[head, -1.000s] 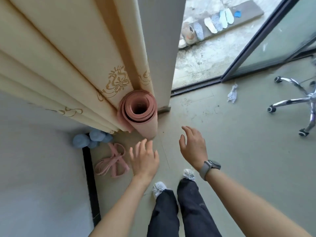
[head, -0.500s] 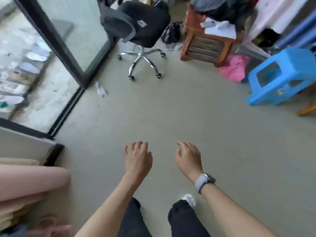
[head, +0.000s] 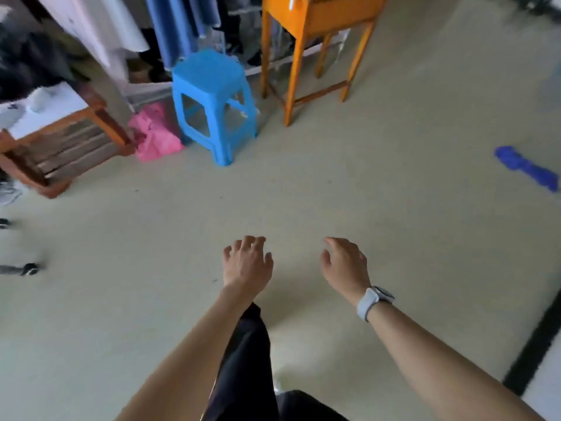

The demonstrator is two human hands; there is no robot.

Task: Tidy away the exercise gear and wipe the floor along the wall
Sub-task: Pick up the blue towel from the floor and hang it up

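Left hand [head: 247, 264] grip loosely open and empty, right hand [head: 344, 265] likewise, above bare floor [head: 394, 192]

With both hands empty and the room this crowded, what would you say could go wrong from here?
1. The blue cloth lies loose on the floor, to the right; stepping on it might cause a slip.
2. The blue stool and the orange table stand close ahead, easy to bump.
3. The left hand and right hand hold nothing, so wiping cannot start yet.

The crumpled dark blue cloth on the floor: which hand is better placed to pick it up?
Probably the right hand: the crumpled dark blue cloth lies on its side, and both hands are empty. The left hand would have to cross over.
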